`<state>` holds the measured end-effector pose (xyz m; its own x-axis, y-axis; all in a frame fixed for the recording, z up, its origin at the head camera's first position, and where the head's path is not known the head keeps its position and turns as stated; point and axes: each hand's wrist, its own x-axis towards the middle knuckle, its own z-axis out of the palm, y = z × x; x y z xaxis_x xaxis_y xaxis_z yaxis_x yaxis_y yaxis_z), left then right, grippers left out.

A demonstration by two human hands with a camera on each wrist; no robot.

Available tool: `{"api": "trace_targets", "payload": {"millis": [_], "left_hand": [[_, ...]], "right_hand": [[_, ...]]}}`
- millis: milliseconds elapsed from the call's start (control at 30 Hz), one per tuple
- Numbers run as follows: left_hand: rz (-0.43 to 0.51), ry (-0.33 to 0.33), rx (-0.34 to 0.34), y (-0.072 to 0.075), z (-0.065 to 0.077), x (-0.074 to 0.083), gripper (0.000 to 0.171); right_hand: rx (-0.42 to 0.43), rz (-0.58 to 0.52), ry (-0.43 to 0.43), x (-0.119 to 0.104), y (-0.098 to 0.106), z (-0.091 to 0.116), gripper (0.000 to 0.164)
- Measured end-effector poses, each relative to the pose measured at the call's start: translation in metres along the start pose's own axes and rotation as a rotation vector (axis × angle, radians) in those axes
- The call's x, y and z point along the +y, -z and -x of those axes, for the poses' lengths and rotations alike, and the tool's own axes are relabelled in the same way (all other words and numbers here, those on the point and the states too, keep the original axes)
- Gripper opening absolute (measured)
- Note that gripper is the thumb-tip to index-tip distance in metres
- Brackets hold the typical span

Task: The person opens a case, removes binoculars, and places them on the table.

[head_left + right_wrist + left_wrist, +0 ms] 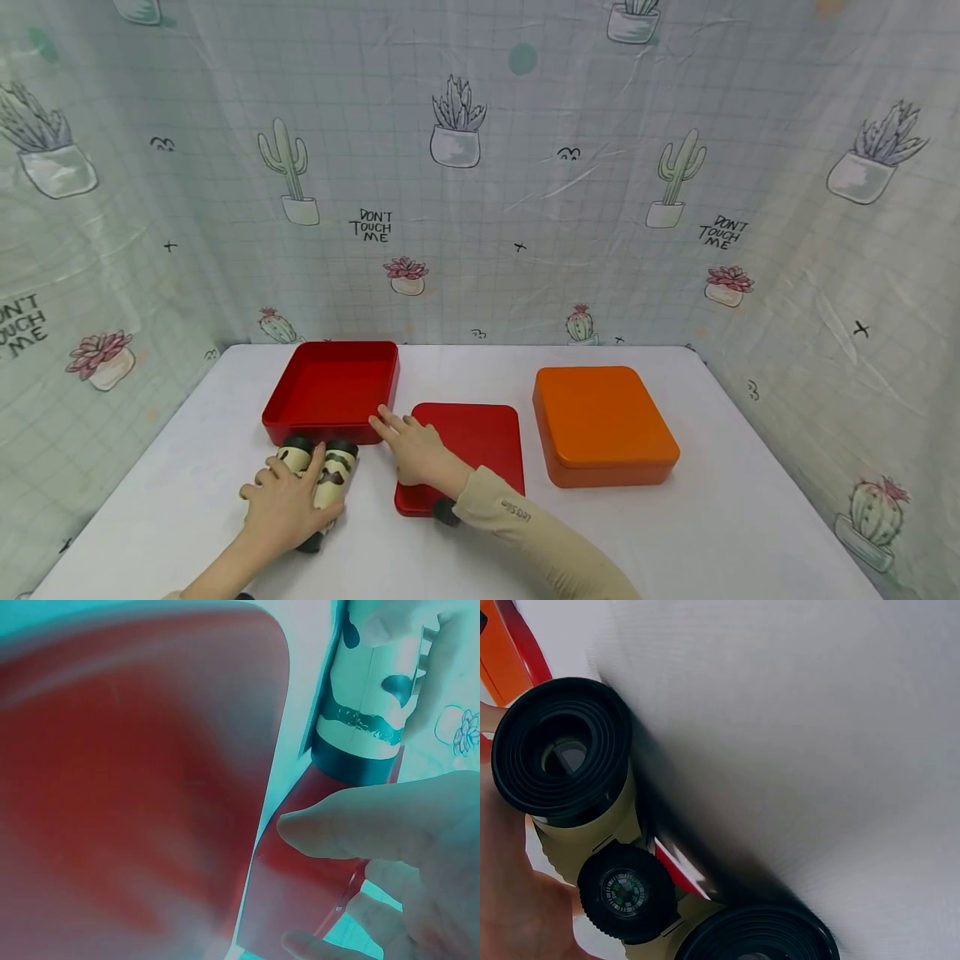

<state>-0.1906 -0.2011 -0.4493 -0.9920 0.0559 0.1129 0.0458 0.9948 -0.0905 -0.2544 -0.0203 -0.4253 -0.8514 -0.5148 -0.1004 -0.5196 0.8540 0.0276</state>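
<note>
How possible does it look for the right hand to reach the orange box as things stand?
Probably yes. The right hand is by the red tray, and only the low red lid seems to lie between it and the orange box, so the way over looks free.

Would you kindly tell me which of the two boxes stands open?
The red box beyond the binoculars: its hollow inside shows, while the orange box shows a flat top.
</note>
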Motion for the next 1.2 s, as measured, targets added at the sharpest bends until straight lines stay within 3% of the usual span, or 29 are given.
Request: {"api": "trace_targets", "payload": {"millis": [733, 1033, 1200], "left_hand": [[-0.029, 0.043, 0.006, 0.008, 0.009, 0.000, 0.082], [0.047, 0.019, 0.014, 0.019, 0.014, 0.000, 0.078], [0.083, 0.021, -0.024, 0.023, 0.016, 0.003, 0.077]], "right_hand": [[-0.013, -0.039, -0.003, -0.007, 0.000, 0.002, 0.096], [-0.010, -0.111, 0.009, 0.001, -0.002, 0.001, 0.087], [-0.014, -0.164, 0.024, 0.007, 0.001, 0.006, 0.080]]}}
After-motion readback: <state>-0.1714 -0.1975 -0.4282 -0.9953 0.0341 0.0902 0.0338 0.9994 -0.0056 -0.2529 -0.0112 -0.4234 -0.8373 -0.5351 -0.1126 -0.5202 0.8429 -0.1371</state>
